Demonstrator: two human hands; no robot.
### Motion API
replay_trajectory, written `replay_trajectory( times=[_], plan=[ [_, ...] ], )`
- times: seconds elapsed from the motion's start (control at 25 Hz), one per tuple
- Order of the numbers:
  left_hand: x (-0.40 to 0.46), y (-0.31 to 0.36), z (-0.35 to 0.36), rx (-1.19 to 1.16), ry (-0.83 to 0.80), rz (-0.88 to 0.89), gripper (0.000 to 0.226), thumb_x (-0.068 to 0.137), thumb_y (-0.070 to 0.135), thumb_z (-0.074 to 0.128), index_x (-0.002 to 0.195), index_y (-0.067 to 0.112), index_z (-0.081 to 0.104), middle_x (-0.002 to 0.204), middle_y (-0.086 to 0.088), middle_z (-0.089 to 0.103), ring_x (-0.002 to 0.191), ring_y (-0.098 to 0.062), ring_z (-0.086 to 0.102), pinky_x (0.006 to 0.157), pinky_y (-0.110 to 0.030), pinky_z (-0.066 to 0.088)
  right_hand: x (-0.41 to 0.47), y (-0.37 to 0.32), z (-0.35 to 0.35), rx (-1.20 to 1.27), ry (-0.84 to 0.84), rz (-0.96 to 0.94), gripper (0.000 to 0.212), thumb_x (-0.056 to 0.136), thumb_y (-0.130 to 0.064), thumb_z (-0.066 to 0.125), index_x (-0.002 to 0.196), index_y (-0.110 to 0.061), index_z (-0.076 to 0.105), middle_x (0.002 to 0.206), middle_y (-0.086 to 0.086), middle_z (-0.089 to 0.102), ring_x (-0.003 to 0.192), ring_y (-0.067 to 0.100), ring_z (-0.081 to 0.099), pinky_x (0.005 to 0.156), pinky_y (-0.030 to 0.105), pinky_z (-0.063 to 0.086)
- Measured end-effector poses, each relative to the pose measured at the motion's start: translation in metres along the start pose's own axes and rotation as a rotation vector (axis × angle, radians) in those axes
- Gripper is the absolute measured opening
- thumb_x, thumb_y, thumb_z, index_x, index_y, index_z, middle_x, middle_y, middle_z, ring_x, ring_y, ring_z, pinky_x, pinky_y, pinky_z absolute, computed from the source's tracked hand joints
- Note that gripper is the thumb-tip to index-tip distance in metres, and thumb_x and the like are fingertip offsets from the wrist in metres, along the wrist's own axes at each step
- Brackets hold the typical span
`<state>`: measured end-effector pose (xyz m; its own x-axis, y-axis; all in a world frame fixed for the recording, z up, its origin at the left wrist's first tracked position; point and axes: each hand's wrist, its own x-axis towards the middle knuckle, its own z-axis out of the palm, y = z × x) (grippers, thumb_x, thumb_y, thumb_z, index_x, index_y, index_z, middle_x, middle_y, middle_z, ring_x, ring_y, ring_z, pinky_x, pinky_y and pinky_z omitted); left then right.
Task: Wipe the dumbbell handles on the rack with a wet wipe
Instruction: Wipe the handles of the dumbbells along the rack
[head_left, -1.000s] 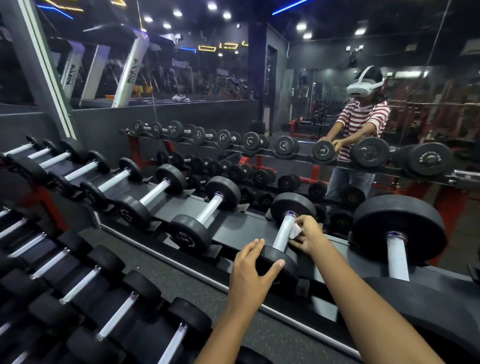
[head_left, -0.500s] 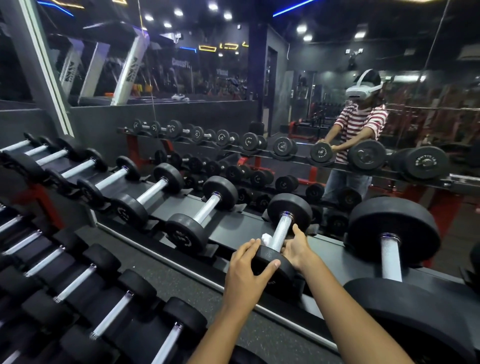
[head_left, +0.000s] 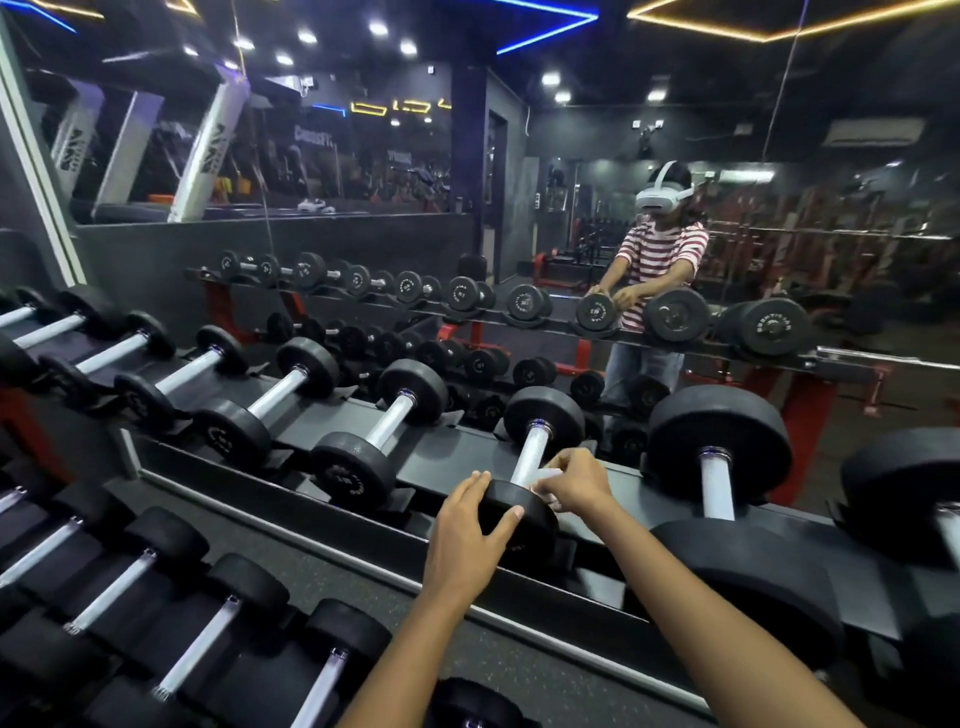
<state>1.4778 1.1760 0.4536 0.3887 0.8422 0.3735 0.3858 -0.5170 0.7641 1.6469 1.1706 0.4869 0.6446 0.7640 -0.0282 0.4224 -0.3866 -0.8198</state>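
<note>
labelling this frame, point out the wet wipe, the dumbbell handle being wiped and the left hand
wet wipe (head_left: 546, 475), head view, white fold by the fingers
dumbbell handle (head_left: 531, 453), head view, bare mid shaft
left hand (head_left: 464, 540), head view, back of hand

"crossfit" on the mirrored wall sign (head_left: 312, 134); dumbbell lettering unreadable

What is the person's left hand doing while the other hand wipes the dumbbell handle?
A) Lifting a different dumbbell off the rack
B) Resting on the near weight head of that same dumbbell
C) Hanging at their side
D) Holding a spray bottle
B: the left hand lies over the near weight head of the dumbbell whose handle the right hand wipes with the wet wipe.
</note>
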Motion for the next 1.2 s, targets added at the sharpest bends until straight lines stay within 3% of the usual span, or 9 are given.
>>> replay_trajectory(
  times=[0.12, 0.28, 0.4, 0.6, 0.72, 0.8, 1.04, 1.2],
  plan=[
    [-0.009, 0.002, -0.013, -0.060, 0.017, -0.019, 0.066, 0.085, 0.042, 0.065, 0.139, 0.012, 0.044, 0.145, -0.003, 0.043, 0.134, -0.012, 0.038, 0.111, -0.026, 0.031, -0.018, -0.001, -0.019, -0.074, 0.091, -0.155, 0.006, 0.073, -0.011, 0.065, 0.075, -0.011, 0.059, 0.076, 0.004, 0.061, 0.073, 0.020, 0.059, 0.062, 0.029, 0.050],
    [-0.015, 0.009, -0.030, -0.065, 0.008, 0.007, 0.066, 0.086, 0.038, 0.065, 0.139, 0.008, 0.043, 0.145, -0.006, 0.042, 0.135, -0.016, 0.036, 0.108, -0.024, 0.028, -0.051, -0.003, -0.040, -0.045, 0.112, -0.273, 0.007, 0.076, -0.014, 0.063, 0.076, -0.015, 0.056, 0.078, 0.007, 0.066, 0.065, 0.022, 0.058, 0.058, 0.030, 0.047],
    [-0.021, 0.019, -0.035, -0.079, -0.008, 0.031, 0.065, 0.086, 0.037, 0.066, 0.139, 0.008, 0.043, 0.144, -0.007, 0.044, 0.135, -0.017, 0.037, 0.108, -0.026, 0.029, -0.075, -0.005, -0.055, -0.073, 0.136, -0.316, 0.013, 0.075, -0.007, 0.059, 0.085, -0.014, 0.062, 0.083, 0.006, 0.067, 0.068, 0.021, 0.057, 0.063, 0.030, 0.049],
    [-0.033, 0.039, -0.029, -0.099, -0.038, 0.099, 0.063, 0.084, 0.035, 0.068, 0.136, 0.006, 0.047, 0.140, -0.008, 0.049, 0.131, -0.019, 0.042, 0.106, -0.026, 0.031, -0.110, -0.002, -0.084, -0.111, 0.213, -0.319, 0.014, 0.075, -0.007, 0.059, 0.083, -0.015, 0.066, 0.082, -0.001, 0.068, 0.074, 0.015, 0.060, 0.066, 0.025, 0.051],
    [-0.042, 0.054, -0.021, -0.110, -0.058, 0.123, 0.057, 0.084, 0.032, 0.069, 0.131, 0.006, 0.050, 0.132, -0.008, 0.054, 0.122, -0.021, 0.049, 0.095, -0.022, 0.035, -0.133, 0.006, -0.107, -0.140, 0.269, -0.334, 0.015, 0.076, -0.004, 0.060, 0.086, -0.011, 0.069, 0.080, -0.003, 0.065, 0.076, 0.009, 0.058, 0.062, 0.004, 0.041],
    [-0.050, 0.062, -0.016, -0.122, -0.063, 0.132, 0.056, 0.084, 0.032, 0.069, 0.130, 0.006, 0.051, 0.130, -0.009, 0.056, 0.120, -0.021, 0.050, 0.095, -0.022, 0.036, -0.144, 0.012, -0.123, -0.148, 0.298, -0.325, 0.016, 0.077, -0.003, 0.061, 0.088, -0.010, 0.070, 0.080, -0.003, 0.065, 0.078, 0.008, 0.057, 0.060, 0.002, 0.039],
    [-0.065, 0.088, -0.003, -0.134, -0.047, 0.140, 0.062, 0.085, 0.034, 0.068, 0.136, 0.005, 0.047, 0.138, -0.010, 0.050, 0.129, -0.020, 0.045, 0.106, -0.030, 0.036, -0.155, 0.021, -0.163, -0.172, 0.326, -0.333, 0.015, 0.077, -0.005, 0.063, 0.087, -0.014, 0.070, 0.091, 0.001, 0.071, 0.085, 0.011, 0.061, 0.065, 0.011, 0.045],
    [-0.076, 0.103, 0.012, -0.147, -0.008, 0.072, 0.063, 0.085, 0.035, 0.067, 0.136, 0.006, 0.047, 0.137, -0.011, 0.050, 0.127, -0.023, 0.046, 0.106, -0.035, 0.038, -0.153, 0.035, -0.188, -0.240, 0.270, -0.392, 0.015, 0.077, -0.006, 0.061, 0.089, -0.012, 0.068, 0.088, 0.000, 0.069, 0.088, 0.015, 0.063, 0.080, 0.033, 0.054]
  ],
)
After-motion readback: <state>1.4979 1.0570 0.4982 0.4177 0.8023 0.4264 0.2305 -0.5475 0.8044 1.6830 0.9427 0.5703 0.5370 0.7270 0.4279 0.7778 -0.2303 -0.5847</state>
